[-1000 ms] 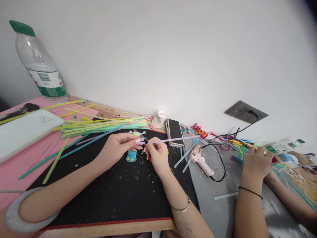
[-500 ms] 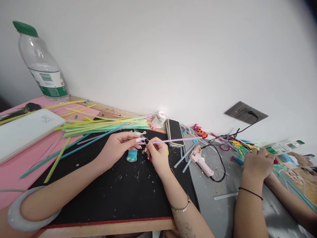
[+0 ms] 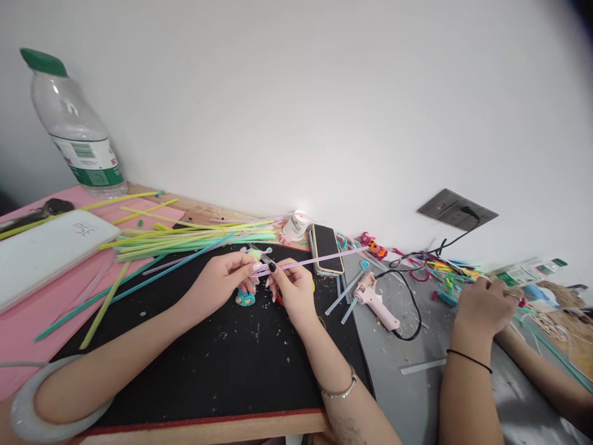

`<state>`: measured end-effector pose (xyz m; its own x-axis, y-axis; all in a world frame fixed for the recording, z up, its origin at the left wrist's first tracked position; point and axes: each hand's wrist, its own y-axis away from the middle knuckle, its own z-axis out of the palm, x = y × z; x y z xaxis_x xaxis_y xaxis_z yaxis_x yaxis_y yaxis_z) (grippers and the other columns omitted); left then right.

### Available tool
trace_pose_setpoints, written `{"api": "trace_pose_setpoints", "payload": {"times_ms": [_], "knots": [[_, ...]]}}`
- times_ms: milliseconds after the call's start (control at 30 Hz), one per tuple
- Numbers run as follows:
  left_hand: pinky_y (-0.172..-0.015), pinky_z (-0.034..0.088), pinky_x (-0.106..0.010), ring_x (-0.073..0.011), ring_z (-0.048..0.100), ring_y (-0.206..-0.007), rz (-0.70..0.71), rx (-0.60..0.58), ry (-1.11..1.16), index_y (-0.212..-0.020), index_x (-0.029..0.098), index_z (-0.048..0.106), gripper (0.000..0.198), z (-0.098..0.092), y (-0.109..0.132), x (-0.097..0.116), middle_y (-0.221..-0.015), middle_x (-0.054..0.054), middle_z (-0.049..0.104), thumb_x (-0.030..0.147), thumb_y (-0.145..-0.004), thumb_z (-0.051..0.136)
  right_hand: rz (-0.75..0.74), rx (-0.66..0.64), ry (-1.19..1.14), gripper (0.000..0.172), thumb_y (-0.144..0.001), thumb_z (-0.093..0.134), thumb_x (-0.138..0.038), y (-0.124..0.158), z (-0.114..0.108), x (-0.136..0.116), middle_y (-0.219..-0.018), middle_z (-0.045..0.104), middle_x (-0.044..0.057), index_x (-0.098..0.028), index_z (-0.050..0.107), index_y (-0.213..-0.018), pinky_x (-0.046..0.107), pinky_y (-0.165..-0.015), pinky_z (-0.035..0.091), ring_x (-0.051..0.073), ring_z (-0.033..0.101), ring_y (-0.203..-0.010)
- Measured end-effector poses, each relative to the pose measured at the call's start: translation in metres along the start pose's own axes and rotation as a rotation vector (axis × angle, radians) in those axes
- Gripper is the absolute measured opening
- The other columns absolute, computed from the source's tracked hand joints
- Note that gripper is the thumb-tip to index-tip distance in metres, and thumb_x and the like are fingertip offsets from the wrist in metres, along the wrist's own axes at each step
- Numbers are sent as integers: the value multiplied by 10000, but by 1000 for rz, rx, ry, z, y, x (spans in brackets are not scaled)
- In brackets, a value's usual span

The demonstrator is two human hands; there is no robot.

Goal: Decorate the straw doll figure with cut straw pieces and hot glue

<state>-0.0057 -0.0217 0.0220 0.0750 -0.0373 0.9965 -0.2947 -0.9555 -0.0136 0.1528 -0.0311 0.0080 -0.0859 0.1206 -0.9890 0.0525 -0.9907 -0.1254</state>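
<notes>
Above the black mat (image 3: 222, 358) I hold a lavender pipe cleaner (image 3: 324, 256) with both hands. My left hand (image 3: 229, 272) pinches its near end between thumb and fingers. Close beside it, my right hand (image 3: 293, 287) grips the same pipe cleaner, and its long free end points right, passing over the phone (image 3: 327, 247). Behind my left hand lies a small turquoise piece (image 3: 245, 298), partly covered by the fingers. A pale green piece (image 3: 256, 253) shows just beyond my fingertips. Something red by my right hand is mostly hidden.
Yellow, green and blue pipe cleaners (image 3: 199, 238) lie at the back left, near a white power bank (image 3: 50, 253) and a bottle (image 3: 76, 130). A pink glue gun (image 3: 376, 300) with a black cord lies right of the mat. A co-worker's hands (image 3: 488, 303) are at the far right.
The bend of the lavender pipe cleaner at my fingertips looks flatter, and its free end has swung slightly upward and left. My left hand has dropped a little, covering more of the turquoise piece.
</notes>
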Motion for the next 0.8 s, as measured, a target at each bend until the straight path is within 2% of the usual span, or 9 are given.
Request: {"api": "trace_pose_setpoints", "payload": {"times_ms": [167,333,400,500,600,800], "knots": [[-497,449,-224,-114,545,-486,47,-77,-117,-646,186,556,300,-1,1,-4,-539,23,566,418,-828,500,27,-24,-65,203,-755,657,-358,-1,0,1,-554,580,-34,-170,580,-765,199,-372,401,73,476,-375],[-494,463,-232,-123,560,-498,33,-99,-122,-682,187,574,260,1,2,-5,-561,17,588,395,-823,505,51,-76,-66,201,-744,672,-329,-3,-2,2,-506,563,-43,-164,564,-703,178,-351,374,61,449,-353],[-545,504,-258,-148,608,-562,41,-86,-71,-764,183,610,219,2,1,-5,-616,-3,634,387,-803,542,38,-39,-95,202,-745,674,-321,-3,-3,2,-513,565,-42,-164,556,-696,172,-340,354,56,439,-351],[-702,548,-303,-195,669,-757,74,-52,13,-881,187,651,205,3,0,-5,-828,-43,708,340,-746,635,32,9,-151,193,-751,669,-314,-4,-4,1,-521,573,-36,-161,562,-700,172,-338,346,59,443,-356],[-803,538,-309,-210,670,-858,123,-7,-25,-882,208,696,187,3,1,-6,-935,-39,720,317,-735,658,55,19,-204,198,-747,672,-319,-5,-4,1,-514,574,-35,-161,563,-696,176,-335,340,62,440,-349],[-801,538,-307,-211,670,-859,154,50,-125,-896,203,703,207,2,2,-9,-943,-39,723,335,-748,643,59,-14,-176,205,-745,673,-330,-5,-4,1,-520,566,-42,-171,551,-704,182,-351,343,63,434,-360]]}}
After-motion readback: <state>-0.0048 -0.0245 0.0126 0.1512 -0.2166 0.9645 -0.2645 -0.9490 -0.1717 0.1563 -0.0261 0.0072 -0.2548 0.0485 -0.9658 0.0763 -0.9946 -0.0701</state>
